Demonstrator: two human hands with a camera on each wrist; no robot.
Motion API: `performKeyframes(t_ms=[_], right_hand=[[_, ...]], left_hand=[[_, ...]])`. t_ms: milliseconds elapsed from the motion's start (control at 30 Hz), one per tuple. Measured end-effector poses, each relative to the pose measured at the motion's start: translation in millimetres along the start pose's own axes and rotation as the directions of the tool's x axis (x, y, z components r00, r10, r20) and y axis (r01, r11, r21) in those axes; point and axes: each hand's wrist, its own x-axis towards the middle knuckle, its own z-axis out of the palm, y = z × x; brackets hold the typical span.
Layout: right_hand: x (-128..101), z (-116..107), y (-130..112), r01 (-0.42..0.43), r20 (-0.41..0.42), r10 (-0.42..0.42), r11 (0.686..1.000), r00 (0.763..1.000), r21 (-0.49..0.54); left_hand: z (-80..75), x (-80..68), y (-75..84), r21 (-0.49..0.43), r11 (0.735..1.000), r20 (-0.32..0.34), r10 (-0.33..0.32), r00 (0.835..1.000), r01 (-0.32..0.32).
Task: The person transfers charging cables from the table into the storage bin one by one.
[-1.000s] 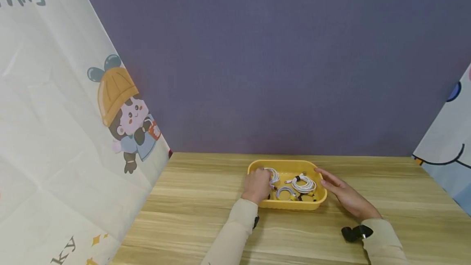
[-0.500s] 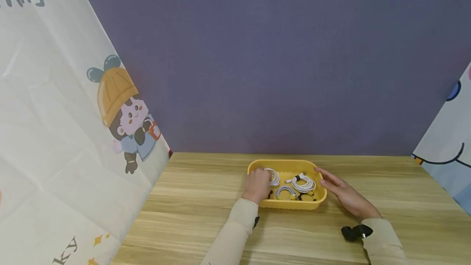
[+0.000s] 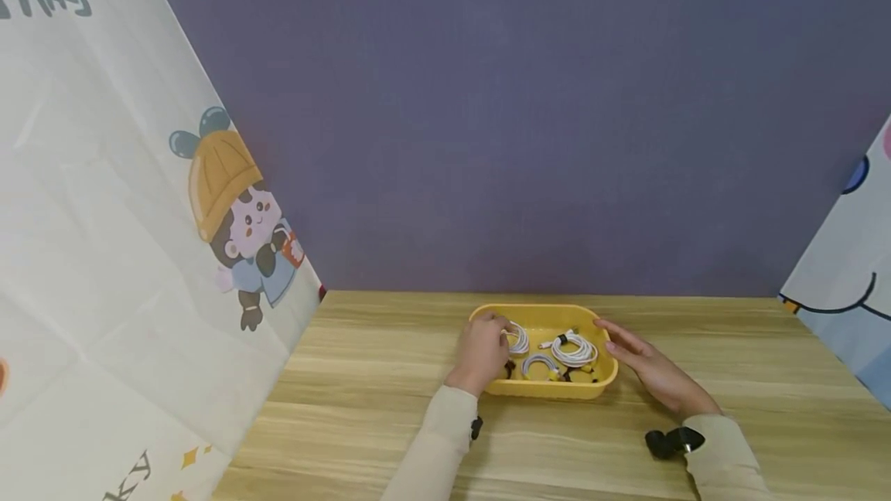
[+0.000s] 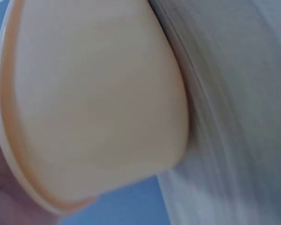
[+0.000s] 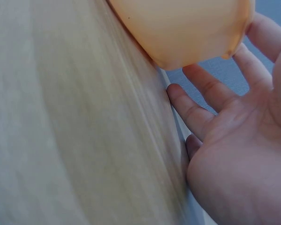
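Note:
A yellow plastic tray (image 3: 550, 389) stands on the wooden table with several coiled cables inside. My left hand (image 3: 479, 350) is over its left end, fingers loosely bent beside a white cable coil (image 3: 518, 339); in the left wrist view the tray wall (image 4: 98, 103) hides most of that hand. My right hand (image 3: 657, 377) touches the tray's right end. Its fingers (image 5: 210, 86) are spread and fairly straight in the right wrist view. A larger white cable coil with a black tie (image 3: 574, 349) lies at the right, and a grey cable coil (image 3: 539, 366) is near the front.
Small dark pieces (image 3: 510, 368) show near the left hand inside the tray. Behind the wooden table (image 3: 362, 377) rises a dark blue-grey panel (image 3: 515, 122). A white printed sheet (image 3: 104, 253) hangs at the left, another sheet (image 3: 849, 284) at the right.
My left hand has drawn slightly left and its fingers have loosened by the white coil, uncovering more of the dark pieces. The right hand has stayed at the tray's end.

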Motion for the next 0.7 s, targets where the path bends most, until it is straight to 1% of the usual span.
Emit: performKeyframes(t_ms=[67,133,233,300,367,500,700], right_hand=[[0,0,1,0.007,0.001,-0.007,1.0,1.0,-0.003],[0,0,2,0.006,-0.002,-0.006,1.0,1.0,-0.005],[0,2,3,-0.003,-0.011,0.003,1.0,1.0,0.0],[0,2,2,-0.006,-0.013,0.006,1.0,1.0,0.0],[1,2,2,-0.007,-0.019,0.007,1.0,1.0,-0.002],[1,2,0,-0.006,-0.019,0.006,1.0,1.0,-0.01],[0,1,1,-0.028,-0.022,0.027,1.0,0.999,-0.005]], left_hand=[[-0.1,-3.3,-6.3,-0.025,1.0,-0.077,-0.019,0.997,0.017],[-0.6,-7.3,-13.6,-0.065,0.996,-0.132,-0.062,0.989,0.054],[-2.0,-13.0,-25.1,-0.137,0.984,-0.15,-0.138,0.979,0.118],[-3.0,-15.4,-32.5,-0.177,0.974,-0.136,-0.17,0.976,0.145],[-4.0,-16.5,-39.2,-0.202,0.966,-0.116,-0.186,0.976,0.16],[-5.2,-15.9,-49.7,-0.225,0.959,-0.063,-0.193,0.979,0.174],[-6.3,-15.6,-56.7,-0.262,0.946,0.029,-0.19,0.981,0.191]])
